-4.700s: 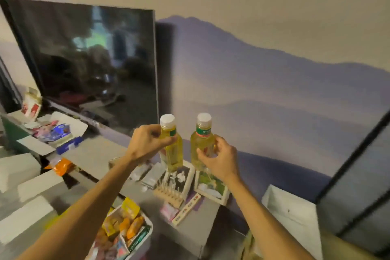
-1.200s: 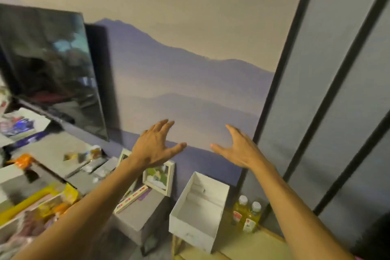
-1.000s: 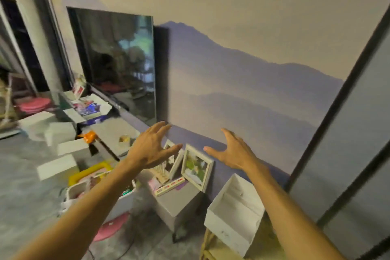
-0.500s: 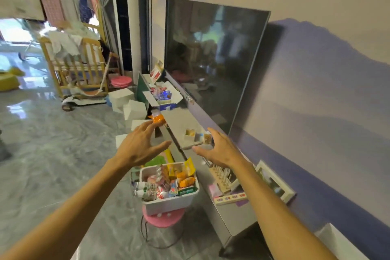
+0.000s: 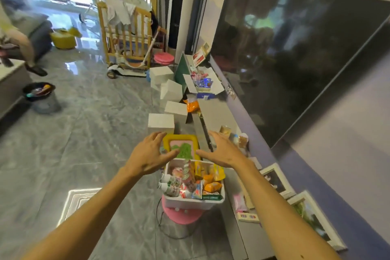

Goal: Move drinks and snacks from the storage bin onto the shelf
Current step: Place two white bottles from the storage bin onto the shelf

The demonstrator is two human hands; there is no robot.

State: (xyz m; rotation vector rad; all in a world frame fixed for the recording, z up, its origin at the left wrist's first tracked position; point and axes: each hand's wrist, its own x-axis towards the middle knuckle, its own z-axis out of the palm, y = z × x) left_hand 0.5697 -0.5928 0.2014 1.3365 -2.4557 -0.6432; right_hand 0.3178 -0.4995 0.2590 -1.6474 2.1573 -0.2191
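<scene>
White plastic storage bin (image 5: 193, 204), packed with bottles and bright snack packets, sits on a round pink stool (image 5: 181, 216) beside the long grey cabinet (image 5: 219, 116). Your left hand (image 5: 150, 155) and right hand (image 5: 222, 151) hover above it, fingers spread, holding nothing.
</scene>
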